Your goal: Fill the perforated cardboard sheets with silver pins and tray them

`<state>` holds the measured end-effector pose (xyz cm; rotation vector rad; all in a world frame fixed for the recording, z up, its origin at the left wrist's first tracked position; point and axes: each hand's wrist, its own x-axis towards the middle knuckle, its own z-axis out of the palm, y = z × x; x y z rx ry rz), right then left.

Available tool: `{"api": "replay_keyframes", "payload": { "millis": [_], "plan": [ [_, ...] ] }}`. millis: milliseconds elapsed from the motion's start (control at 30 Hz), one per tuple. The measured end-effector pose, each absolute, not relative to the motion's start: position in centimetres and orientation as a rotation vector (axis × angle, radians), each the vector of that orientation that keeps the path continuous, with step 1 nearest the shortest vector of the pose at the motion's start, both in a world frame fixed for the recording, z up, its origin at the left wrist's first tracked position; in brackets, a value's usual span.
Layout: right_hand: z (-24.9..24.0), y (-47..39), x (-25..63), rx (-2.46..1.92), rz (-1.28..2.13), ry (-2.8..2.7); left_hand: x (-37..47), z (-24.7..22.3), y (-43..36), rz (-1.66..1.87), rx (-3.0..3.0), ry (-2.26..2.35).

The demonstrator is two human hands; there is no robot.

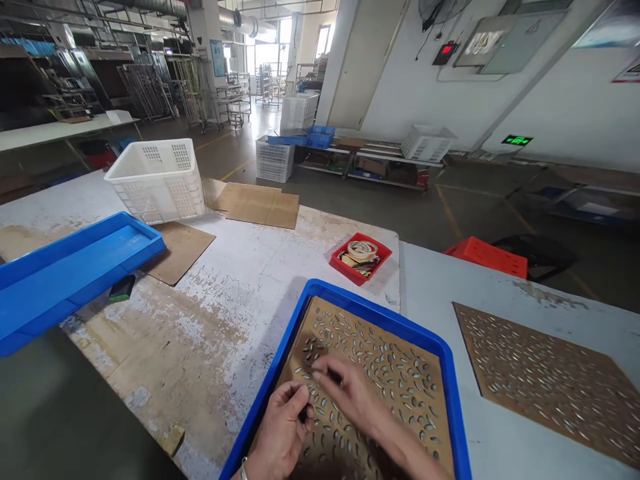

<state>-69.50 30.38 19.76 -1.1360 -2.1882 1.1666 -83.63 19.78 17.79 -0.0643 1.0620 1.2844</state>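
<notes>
A blue-rimmed tray [453,373] holds a brown board [430,417] covered with many small shiny oval pieces. Over the board's lower left part, my left hand [287,423] is closed, thumb against fingers; what it holds, if anything, is too small to name. My right hand [345,387] reaches in from the right, just above the pieces, slightly blurred, its thumb and index finger a little apart. Near its fingertips lies a cluster of darker pieces [314,348]. A second brown board [545,373] with similar pieces lies on the table to the right.
A red bin [361,259] with tape rolls stands behind the tray. At the left are a long blue tray [75,263], a white basket [157,180] and cardboard sheets [263,203]. A red crate [487,257] is beyond the table's far edge.
</notes>
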Motion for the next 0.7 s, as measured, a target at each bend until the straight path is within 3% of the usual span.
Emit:
{"api": "replay_keyframes", "payload": {
  "millis": [133,300,400,533,700],
  "plan": [
    [20.6,25.3,-68.5,-1.130,1.227,-2.071,-82.0,18.3,19.5,1.309,-0.048,1.014],
    [20.0,25.7,-67.4,-1.308,1.234,-1.991,-80.6,18.2,19.4,1.340,-0.072,1.034],
    [19.6,29.6,-67.3,-1.343,1.162,-1.996,-80.6,18.1,19.6,1.385,-0.103,0.995],
    [18.0,37.9,-68.0,-1.712,0.787,-2.035,-81.5,17.8,19.6,1.327,-0.178,0.927],
    [15.3,44.2,-70.0,-1.912,0.733,-2.035,-82.5,16.6,19.2,1.277,-0.289,0.935]
  ]
}}
